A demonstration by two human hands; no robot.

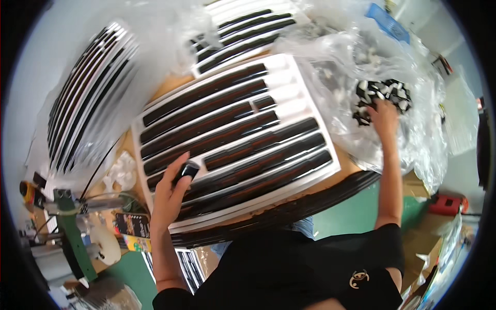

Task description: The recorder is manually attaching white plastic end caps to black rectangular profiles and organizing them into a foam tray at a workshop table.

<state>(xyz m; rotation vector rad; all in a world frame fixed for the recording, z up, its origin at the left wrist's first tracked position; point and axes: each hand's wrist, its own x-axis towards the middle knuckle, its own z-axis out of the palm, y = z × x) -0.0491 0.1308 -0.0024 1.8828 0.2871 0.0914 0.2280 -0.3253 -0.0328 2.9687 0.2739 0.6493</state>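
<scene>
A white tray in front of me holds rows of glossy black cylinders; its upper right slots show bare white. Over the tray's left lower part, my left hand is closed around a short black cylinder, its end pointing up and to the right. My right hand reaches to a pile of small black and white pieces on clear plastic at the right. Its fingers are curled down among them, and the fingertips are partly hidden, so what they grip is unclear.
A second filled tray lies behind, partly under plastic film. Another row of black parts in film stands at the left. A green metal stand and a phone-like dark panel are at lower left; a red case sits at right.
</scene>
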